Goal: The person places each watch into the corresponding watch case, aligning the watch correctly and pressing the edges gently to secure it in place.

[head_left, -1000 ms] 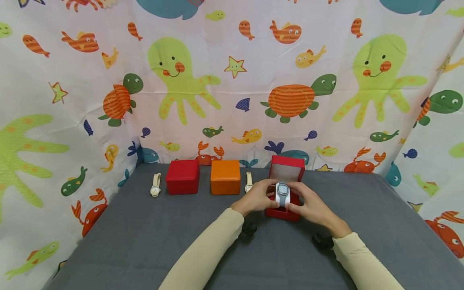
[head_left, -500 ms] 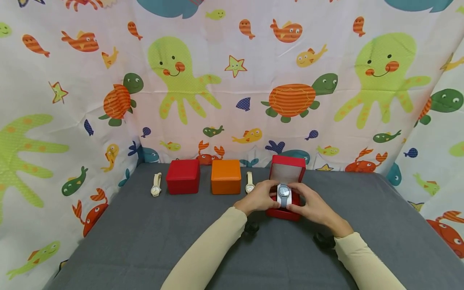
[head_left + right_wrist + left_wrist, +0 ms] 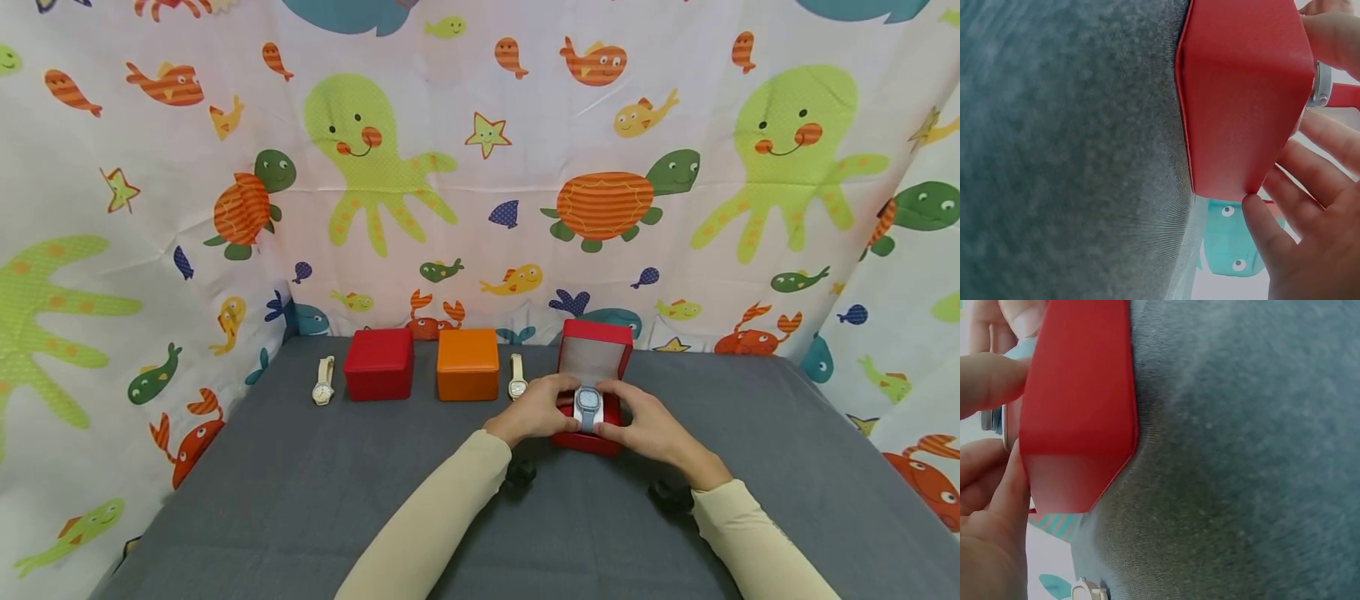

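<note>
A grey-blue watch (image 3: 588,400) on a white cushion sits at the mouth of the open red watch box (image 3: 585,444). My left hand (image 3: 536,408) holds the watch and its cushion from the left, with the thumb at the near end of the strap. From the right, my right hand (image 3: 654,423) grips the same watch and cushion. In the right wrist view, the little finger touches the side of the red box (image 3: 1241,100), with the other fingers behind its rim. The left wrist view shows left fingers along the box wall (image 3: 1079,381). The cushion's underside is hidden.
The raised lid (image 3: 596,332) stands behind the hands. To the left are an orange box (image 3: 467,367) and a closed red box (image 3: 378,367). One cream-strapped watch (image 3: 517,379) lies beside the orange box, another watch (image 3: 323,383) at far left. A patterned curtain (image 3: 480,192) hangs behind.
The watch and cushion have sunk slightly lower into the red box between both hands. The head view has shifted a little. Other boxes and watches stay put.
</note>
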`<action>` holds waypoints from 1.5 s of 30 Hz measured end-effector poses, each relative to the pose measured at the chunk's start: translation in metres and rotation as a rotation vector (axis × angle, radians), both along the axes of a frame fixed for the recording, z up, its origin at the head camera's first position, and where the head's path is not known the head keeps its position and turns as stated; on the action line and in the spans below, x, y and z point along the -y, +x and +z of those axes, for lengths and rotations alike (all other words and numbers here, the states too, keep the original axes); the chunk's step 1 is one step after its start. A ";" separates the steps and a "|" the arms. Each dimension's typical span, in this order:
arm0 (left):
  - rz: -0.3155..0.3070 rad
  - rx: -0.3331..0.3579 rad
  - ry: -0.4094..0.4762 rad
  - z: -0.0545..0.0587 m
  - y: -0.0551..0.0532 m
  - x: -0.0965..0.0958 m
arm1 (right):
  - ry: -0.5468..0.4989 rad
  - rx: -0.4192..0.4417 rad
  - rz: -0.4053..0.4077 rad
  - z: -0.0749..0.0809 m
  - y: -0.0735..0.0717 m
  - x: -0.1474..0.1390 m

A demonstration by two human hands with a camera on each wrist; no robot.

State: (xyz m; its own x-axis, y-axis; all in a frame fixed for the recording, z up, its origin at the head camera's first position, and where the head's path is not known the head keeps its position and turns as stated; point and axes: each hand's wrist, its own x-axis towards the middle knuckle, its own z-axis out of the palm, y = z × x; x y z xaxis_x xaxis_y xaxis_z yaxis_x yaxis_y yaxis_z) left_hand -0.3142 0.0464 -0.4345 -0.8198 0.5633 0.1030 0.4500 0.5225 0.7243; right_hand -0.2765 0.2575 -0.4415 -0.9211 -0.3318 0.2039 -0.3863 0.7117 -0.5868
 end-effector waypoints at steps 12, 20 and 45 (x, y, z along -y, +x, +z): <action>0.011 -0.073 -0.150 0.008 0.004 -0.007 | 0.010 -0.018 0.008 -0.001 -0.001 -0.001; 0.008 -0.073 -0.065 0.003 0.003 -0.002 | 0.018 0.008 0.009 0.003 -0.002 -0.001; 0.193 0.156 0.117 -0.011 0.026 0.019 | -0.090 -0.194 -0.177 0.064 -0.035 -0.019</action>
